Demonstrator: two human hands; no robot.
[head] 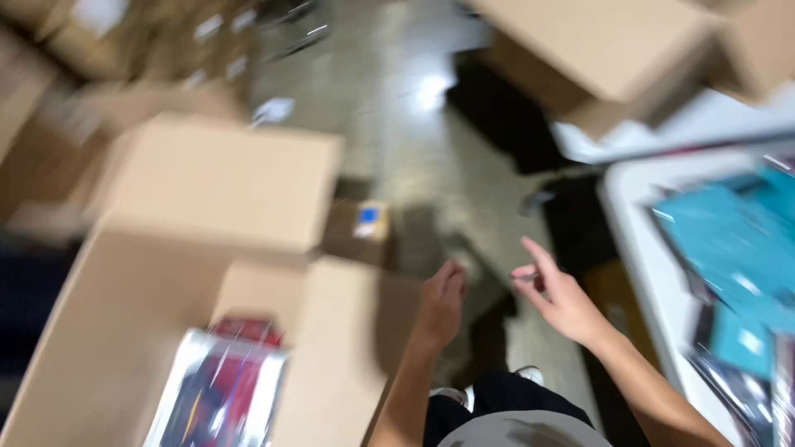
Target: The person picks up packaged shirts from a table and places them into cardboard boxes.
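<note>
The view is blurred by motion. My left hand [440,303] hangs over the right flap of a large open cardboard box [108,331], fingers curled loosely, holding nothing that I can see. My right hand [553,294] is raised over the floor between the box and a white table [642,248], fingers spread and empty. Inside the box lies a shiny plastic-wrapped packet [222,389] printed in red and dark blue.
Teal flat packets [733,240] lie on the white table at the right. More cardboard boxes [604,50] stand at the top right and top left. A small brown box with a blue label [363,228] sits on the grey floor [397,124].
</note>
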